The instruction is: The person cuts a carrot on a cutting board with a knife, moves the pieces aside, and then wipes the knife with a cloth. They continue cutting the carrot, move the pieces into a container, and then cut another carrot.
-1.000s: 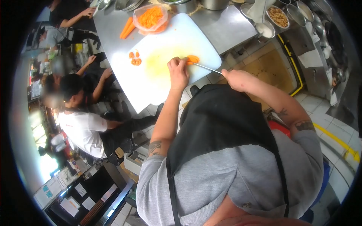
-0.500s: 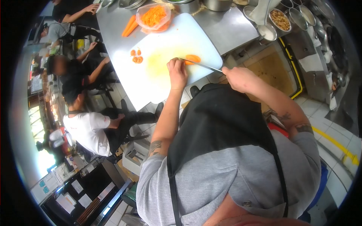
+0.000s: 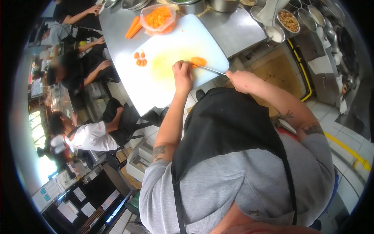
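My right hand is closed around the handle of a knife, whose blade reaches left over the near right part of the white cutting board. My left hand is curled on the board at the blade's tip end, its fingers bent down over a carrot piece that they mostly hide. Cut carrot slices lie just beyond the blade, close to the left fingertips. Several small carrot ends are grouped on the board's left part.
A clear tub of shredded carrot stands at the board's far edge, beside whole carrots. Metal pots and bowls line the back. At right are a bowl of nuts and a bowl of white contents. Several people work at left.
The knife and my right hand have shifted slightly left, and the blade lies nearer the left fingertips. At left, a co-worker in a white shirt has leaned away and another has moved their arms.
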`<state>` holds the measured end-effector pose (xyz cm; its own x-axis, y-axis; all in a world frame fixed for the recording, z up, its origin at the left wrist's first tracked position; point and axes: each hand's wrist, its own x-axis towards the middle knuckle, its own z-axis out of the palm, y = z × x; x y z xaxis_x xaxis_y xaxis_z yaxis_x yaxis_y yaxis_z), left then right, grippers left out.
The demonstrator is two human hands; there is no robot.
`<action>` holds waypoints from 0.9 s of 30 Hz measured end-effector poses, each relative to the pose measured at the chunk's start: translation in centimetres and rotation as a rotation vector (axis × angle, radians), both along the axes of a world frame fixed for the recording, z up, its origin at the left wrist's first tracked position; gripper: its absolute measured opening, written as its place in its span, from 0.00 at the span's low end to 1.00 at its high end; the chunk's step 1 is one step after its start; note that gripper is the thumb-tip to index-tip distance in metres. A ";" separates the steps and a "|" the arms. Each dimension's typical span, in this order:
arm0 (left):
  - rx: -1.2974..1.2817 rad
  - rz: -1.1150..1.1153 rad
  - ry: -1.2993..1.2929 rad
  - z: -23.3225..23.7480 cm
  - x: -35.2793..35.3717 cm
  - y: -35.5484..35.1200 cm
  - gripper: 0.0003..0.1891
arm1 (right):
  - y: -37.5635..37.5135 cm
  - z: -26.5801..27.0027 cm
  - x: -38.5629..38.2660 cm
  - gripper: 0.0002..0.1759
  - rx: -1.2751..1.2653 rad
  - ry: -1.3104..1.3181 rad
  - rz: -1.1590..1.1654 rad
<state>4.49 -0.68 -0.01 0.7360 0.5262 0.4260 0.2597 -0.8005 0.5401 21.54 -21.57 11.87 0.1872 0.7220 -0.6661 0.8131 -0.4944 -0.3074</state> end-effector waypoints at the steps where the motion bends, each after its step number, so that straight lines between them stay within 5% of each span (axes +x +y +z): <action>1: 0.010 -0.007 0.032 0.3 0.0 -0.1 0.13 | -0.1 -0.3 0.0 0.19 0.010 0.003 -0.003; 27: -0.071 0.082 -0.078 -0.3 -0.2 0.3 0.07 | 0.3 4.9 0.1 0.18 0.041 -0.090 0.025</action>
<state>4.28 -0.33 -0.29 0.6551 0.6139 0.4404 0.2774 -0.7376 0.6156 21.69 -21.30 16.73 0.2263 0.7537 -0.6171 0.8503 -0.4619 -0.2524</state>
